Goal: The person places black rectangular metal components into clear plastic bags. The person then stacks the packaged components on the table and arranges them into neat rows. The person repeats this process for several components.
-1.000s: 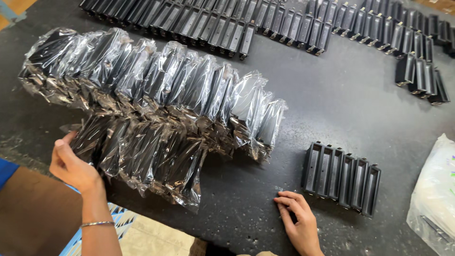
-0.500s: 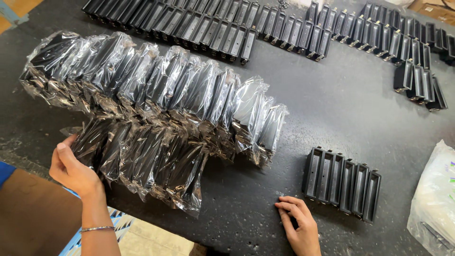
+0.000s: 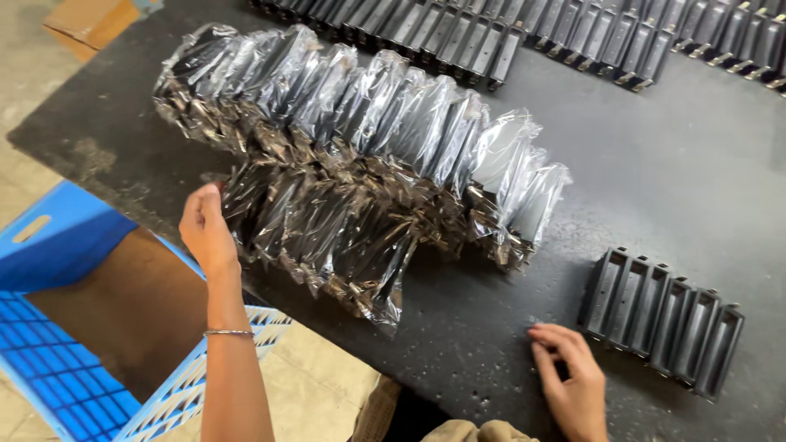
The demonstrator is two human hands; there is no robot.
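Head view: my left hand open against bagged black parts, many done; right hand open, empty, near unbagged black parts left on worktop.

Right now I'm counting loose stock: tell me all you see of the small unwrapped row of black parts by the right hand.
The unwrapped row holds about seven black, seemingly plastic ribbed pieces, side by side, slanting across the dark table. No wrap covers them. The right hand lies flat just left of them, not clearly touching.
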